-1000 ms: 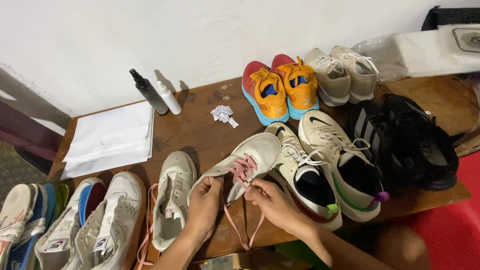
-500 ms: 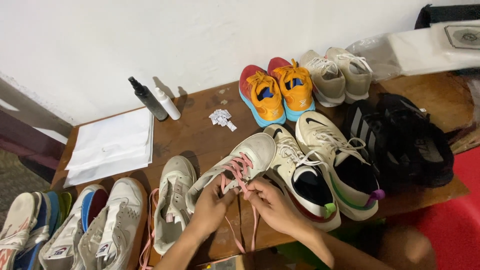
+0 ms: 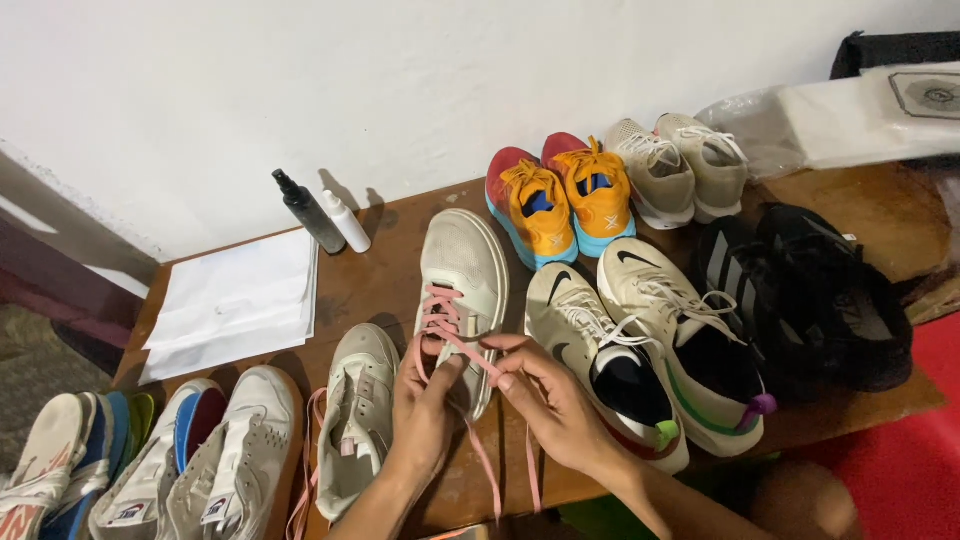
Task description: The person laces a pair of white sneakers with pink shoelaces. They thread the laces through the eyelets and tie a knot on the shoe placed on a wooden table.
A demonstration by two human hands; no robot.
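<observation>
Shoe (image 3: 462, 290) toe-away on the table (image 3: 380, 285), heel toward both hands (image 3: 425, 405) (image 3: 545, 395), fingers pinched on the pink lace (image 3: 455, 325), keeping it taut over the eyelets.

Left hand (image 3: 425, 400) and right hand (image 3: 545, 395) pinch a pink lace (image 3: 452, 322) on a cream sneaker (image 3: 462, 290) lying toe-away on the wooden counter (image 3: 385, 285). Its mate (image 3: 352, 420) lies just left; orange shoes (image 3: 565, 195) sit behind.

Both hands (image 3: 425, 405) and forearms bare, no sleeves or jewellery
</observation>
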